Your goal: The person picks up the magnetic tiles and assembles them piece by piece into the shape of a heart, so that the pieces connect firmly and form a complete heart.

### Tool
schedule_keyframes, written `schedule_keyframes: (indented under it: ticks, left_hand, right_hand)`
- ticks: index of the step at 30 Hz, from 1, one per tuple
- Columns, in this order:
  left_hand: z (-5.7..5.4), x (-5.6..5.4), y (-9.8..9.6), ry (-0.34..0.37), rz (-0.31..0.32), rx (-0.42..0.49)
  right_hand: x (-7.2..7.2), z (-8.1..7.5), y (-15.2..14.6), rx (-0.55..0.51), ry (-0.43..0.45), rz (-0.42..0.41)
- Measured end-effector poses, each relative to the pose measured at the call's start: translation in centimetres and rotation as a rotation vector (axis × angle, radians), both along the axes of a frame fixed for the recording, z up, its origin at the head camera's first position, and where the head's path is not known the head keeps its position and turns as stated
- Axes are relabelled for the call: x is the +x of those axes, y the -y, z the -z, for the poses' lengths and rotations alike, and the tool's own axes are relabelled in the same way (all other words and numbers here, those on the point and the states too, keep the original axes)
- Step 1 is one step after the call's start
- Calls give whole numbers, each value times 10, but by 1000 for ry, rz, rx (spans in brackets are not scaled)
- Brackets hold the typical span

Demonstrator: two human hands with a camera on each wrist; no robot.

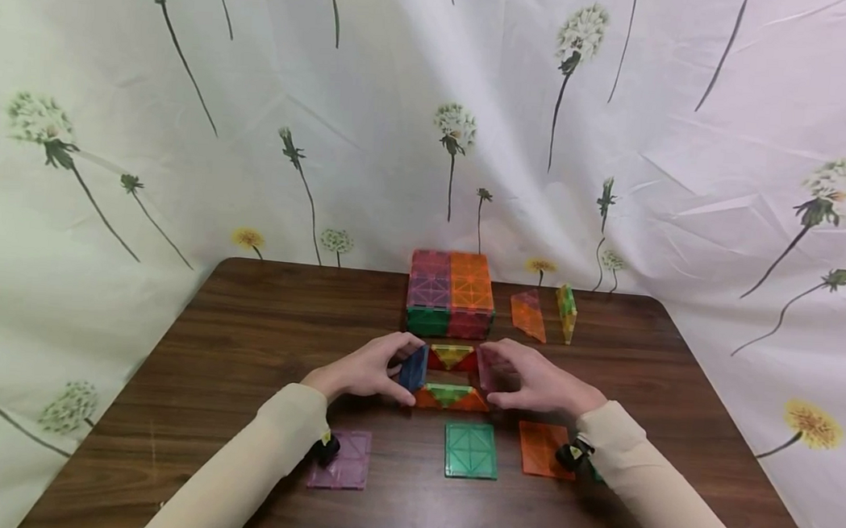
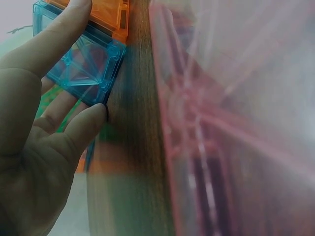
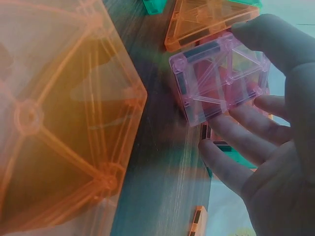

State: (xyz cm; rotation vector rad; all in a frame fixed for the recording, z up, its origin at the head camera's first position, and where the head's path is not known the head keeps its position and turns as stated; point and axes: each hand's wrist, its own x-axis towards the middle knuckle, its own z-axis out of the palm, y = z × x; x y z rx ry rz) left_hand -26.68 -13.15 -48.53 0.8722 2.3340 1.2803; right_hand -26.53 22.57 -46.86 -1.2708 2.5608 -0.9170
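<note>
A small frame of see-through tiles stands mid-table in the head view. My left hand [image 1: 369, 367] grips a blue square tile [image 1: 413, 367] on the frame's left side, with the fingers and thumb at its edges. On the opposite side, my right hand [image 1: 543, 382] holds a pinkish-purple square tile [image 3: 211, 81] upright between thumb and fingers. Between the hands, the front wall has orange tiles [image 1: 425, 400] beside a green triangle [image 1: 447, 393]. The back wall shows a yellow triangle [image 1: 451, 355] with red around it. The tiles partly hide the fingers in both wrist views.
Behind the frame stands a tile-built box [image 1: 450, 290]. To its right are an orange tile piece [image 1: 531, 314] and an upright yellow-green piece [image 1: 567, 313]. Nearer lie a purple tile [image 1: 353, 463], a green tile [image 1: 471, 451] and an orange tile [image 1: 541, 442], partly under the wrists.
</note>
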Motion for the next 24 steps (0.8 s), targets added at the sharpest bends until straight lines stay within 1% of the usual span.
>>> schedule_keyframes:
  ticks: [3,5,10,14,18,21,24]
  left_hand:
    - [-1,1,-1,-1,-5,-7]
    - [-1,2,-1,0,-10,-12]
    - [-2,3,-2,-3,-15,-15]
    - [-1,3,-2,-12,-16,-22]
    - [-1,3,-1,-19,-14,-27]
    - [-1,2,-1,-21,-10,-26]
    - [-1,2,-1,-25,-9,-31]
  right_hand:
    - [1,1,1,4,29,10]
    - [2,1,1,17,31,16]
    - [3,3,0,52,-3,36]
    - [5,3,1,77,-14,47]
    - [6,4,4,117,-46,74]
    - [6,3,6,131,-67,92]
    - [7,1,7,144,-69,100]
